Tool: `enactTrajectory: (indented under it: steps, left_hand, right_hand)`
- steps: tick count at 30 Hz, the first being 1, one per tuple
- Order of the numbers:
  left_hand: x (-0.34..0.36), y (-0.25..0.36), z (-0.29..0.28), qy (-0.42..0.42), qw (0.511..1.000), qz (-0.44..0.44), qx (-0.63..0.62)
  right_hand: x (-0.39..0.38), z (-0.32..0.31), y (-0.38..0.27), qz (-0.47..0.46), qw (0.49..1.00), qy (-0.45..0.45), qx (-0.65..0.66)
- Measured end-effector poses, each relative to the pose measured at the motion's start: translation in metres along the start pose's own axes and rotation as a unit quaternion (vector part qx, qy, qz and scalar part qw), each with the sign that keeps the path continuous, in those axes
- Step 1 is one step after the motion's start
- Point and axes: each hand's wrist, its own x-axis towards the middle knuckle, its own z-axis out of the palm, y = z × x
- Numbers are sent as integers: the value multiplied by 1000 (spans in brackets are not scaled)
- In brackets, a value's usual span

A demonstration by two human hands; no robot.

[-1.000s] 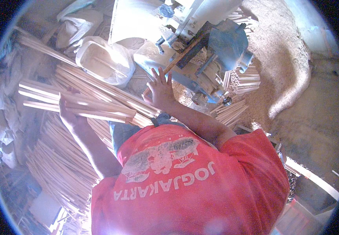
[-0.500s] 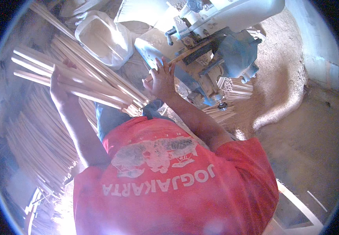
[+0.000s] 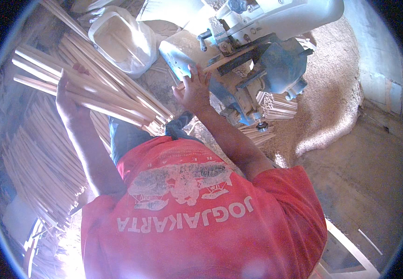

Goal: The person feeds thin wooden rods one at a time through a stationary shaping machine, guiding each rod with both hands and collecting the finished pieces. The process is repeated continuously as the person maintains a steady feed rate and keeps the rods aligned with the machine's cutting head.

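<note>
My left hand (image 3: pixel 71 95) is closed round a loose bundle of long, pale wooden sticks (image 3: pixel 103 95), held aslant over my lap. Its fingertips show on the far side of the bundle. At the front of a machine with a blue and white body (image 3: pixel 283 65), my right hand (image 3: pixel 196 93) has its thumb and fingers about a single wooden stick (image 3: pixel 180 86). One pale end shows beside the thumb. The stick's line runs under the fingers toward the machine's bed; the hand hides its middle.
More long sticks (image 3: pixel 43 162) lie in a wide pile at left. A white sack (image 3: pixel 138 56) stands beyond the bundle. Cut sticks (image 3: pixel 278 107) lie stacked under the machine, beside a large heap of sawdust (image 3: pixel 334 93). A pale frame (image 3: pixel 350 246) lies at lower right.
My right hand has shifted slightly up the picture, while the whole view has moved a little. The left hand still holds the bundle.
</note>
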Motion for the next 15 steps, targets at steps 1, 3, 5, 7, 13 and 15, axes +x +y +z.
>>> enactTrajectory:
  steps: [1, 3, 5, 7, 13, 15]
  left_hand:
    - [0, -1, 0, -2, 1000, 4, -6]
    - [1, -1, -1, 0, 1000, 2, 4]
    - [2, -1, -2, 5, 1000, -1, 7]
    - [4, -2, -3, 6, 1000, -3, 2]
    - [7, 0, -9, -25, 999, -21, -14]
    - [7, 0, -9, -13, 1000, -24, -10]
  right_hand:
    - [1, 0, 1, 2, 1000, 4, 3]
    - [2, -1, 6, 2, 1000, 12, 23]
    - [2, -2, 7, 2, 999, 18, 32]
    - [2, -3, 8, 2, 999, 22, 33]
    - [4, -3, 12, 11, 1000, 20, 20]
    - [5, -2, 16, 12, 999, 21, 22]
